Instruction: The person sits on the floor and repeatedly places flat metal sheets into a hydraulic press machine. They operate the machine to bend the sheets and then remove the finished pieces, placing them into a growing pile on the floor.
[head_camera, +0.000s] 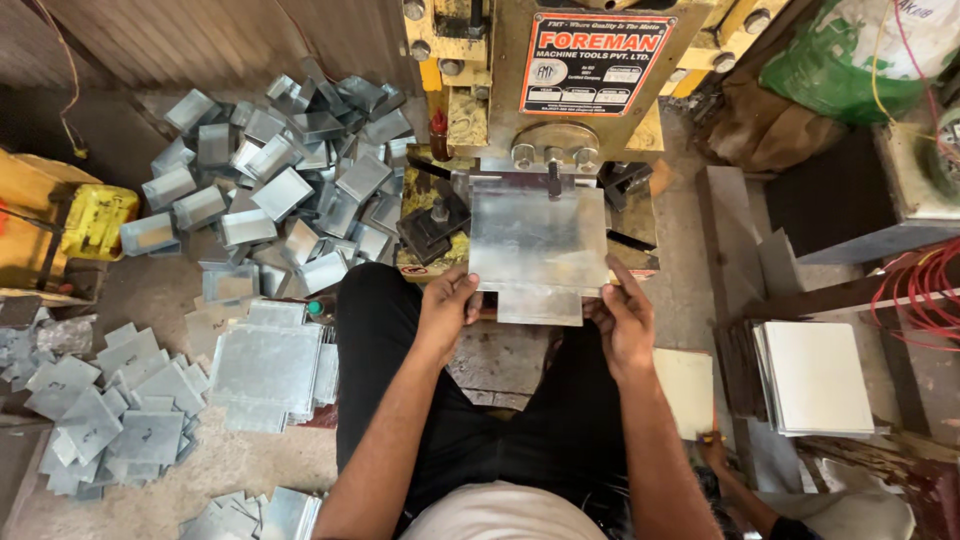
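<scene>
The left hand (447, 312) grips the near-left edge of a notched galvanised sheet-metal blank (538, 250), fingers curled over its corner; the right hand (622, 318) grips the near-right edge, thumb lying on the top face; the blank lies flat between them, its far edge pushed under the head of a yellow press machine (480, 80) at the far centre; a red and white label plate (597, 62) sits on the machine's front. To the far left a heap of folded metal boxes (290, 170) covers the floor; near left lies a stack of flat cut blanks (268, 365), with smaller offcuts (105, 420) further left; to the right rests a stack of pale square sheets (818, 378).
</scene>
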